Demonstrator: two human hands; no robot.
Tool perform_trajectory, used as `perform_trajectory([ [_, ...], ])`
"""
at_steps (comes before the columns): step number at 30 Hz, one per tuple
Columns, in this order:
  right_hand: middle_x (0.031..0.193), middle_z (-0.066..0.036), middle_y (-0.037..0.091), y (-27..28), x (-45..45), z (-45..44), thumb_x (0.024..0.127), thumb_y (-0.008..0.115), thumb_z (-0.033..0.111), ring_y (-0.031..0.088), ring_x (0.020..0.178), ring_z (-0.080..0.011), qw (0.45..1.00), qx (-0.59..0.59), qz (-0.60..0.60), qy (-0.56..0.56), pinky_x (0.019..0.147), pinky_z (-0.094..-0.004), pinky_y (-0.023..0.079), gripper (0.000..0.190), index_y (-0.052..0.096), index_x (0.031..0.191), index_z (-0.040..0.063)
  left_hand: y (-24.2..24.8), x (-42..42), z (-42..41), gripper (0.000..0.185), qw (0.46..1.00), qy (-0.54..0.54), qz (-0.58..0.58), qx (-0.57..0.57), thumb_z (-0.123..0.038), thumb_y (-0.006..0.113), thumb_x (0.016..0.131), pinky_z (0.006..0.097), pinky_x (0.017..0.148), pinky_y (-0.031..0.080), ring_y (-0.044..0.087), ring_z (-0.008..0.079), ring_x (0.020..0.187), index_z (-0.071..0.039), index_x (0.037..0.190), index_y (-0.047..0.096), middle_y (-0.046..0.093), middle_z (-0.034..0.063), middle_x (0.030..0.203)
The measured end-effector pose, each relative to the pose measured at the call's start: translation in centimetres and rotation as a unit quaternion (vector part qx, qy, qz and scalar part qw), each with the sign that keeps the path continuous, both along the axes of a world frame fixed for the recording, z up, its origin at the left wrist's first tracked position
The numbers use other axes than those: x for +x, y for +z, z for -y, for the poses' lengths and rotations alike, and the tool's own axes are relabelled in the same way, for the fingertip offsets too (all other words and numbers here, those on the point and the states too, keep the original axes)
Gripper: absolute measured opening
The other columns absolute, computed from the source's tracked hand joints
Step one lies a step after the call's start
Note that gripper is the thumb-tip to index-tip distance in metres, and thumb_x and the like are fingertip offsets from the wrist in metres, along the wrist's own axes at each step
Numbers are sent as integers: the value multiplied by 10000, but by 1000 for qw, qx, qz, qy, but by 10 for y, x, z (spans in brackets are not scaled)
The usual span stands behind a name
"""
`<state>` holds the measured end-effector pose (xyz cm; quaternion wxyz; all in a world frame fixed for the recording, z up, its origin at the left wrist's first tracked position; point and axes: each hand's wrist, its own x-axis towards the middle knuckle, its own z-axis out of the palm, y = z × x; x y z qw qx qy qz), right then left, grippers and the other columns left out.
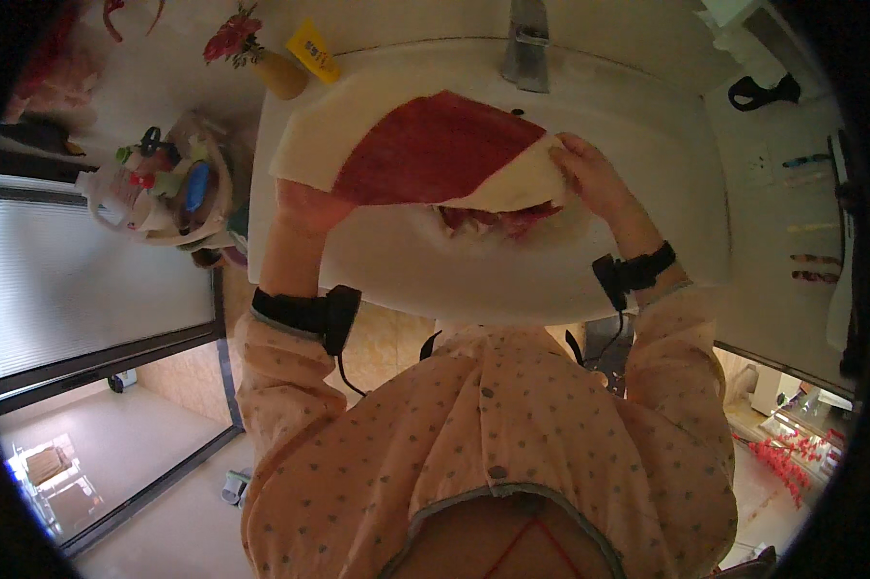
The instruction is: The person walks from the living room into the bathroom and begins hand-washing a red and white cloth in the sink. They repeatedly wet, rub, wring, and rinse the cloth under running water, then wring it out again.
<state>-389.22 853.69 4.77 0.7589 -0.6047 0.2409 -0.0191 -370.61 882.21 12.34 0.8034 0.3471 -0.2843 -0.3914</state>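
A red and cream cloth is spread between my two hands above a white washbasin. My left hand holds it up at the left, with the fingers hidden beneath the fabric. At the other end, my right hand pinches a cream corner between thumb and fingers. Below the cloth's near edge shows a crumpled red and whitish patch; whether it is part of the same cloth I cannot tell. A metal faucet stands behind the basin, with no water seen running.
At the back left stand a vase with a red flower and a yellow tube. A basket of small items is left of the basin. Toothbrushes hang at the right wall. Black straps with cables circle both my wrists.
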Motion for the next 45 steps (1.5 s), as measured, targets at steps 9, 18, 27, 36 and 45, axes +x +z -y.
perform_trajectory([
  [9, 1037, -77, 557, 77, 8, -7, 833, 562, 218, 541, 930, -173, 999, -11, -28, 14, 793, -306, 459, 385, 474, 1151, 19, -42, 15, -22, 452, 984, -32, -170, -39, -312, 403, 895, 396, 981, 339, 423, 249, 1154, -41, 1257, 384, 456, 95, 1256],
  [18, 1029, -63, 555, 39, 31, -22, 834, 558, 193, 544, 922, -184, 991, 116, -53, -46, 804, -320, 465, 303, 494, 1086, 38, -100, -75, 48, 518, 911, -169, -369, -75, -372, 404, 883, 420, 985, 329, 409, 263, 1171, -47, 1284, 354, 396, 106, 1308],
  [27, 1029, -66, 561, -30, 9, 12, 838, 555, 211, 547, 907, -182, 995, 88, -34, -41, 784, -317, 463, 309, 512, 1093, 42, -123, -80, 38, 575, 900, -159, -406, 18, -429, 419, 868, 435, 976, 335, 412, 282, 1170, -59, 1300, 335, 359, 123, 1338],
  [36, 1113, -101, 538, -124, -31, 38, 811, 567, 379, 489, 1037, -228, 991, -32, -88, -95, 888, -377, 373, 493, 485, 1170, 51, -169, -73, 54, 433, 914, 73, -63, 394, -326, 499, 849, 442, 888, 385, 487, 307, 1036, -64, 1185, 425, 478, 135, 1164],
  [45, 1228, -217, 402, -181, -3, 3, 677, 651, 440, 357, 1149, -419, 771, -534, -303, 173, 928, -545, 315, 768, 337, 1302, 121, -188, -77, 140, 748, 616, -175, 463, 612, -423, 579, 763, 427, 842, 404, 502, 343, 1005, -137, 1357, 226, 462, 205, 1185],
])
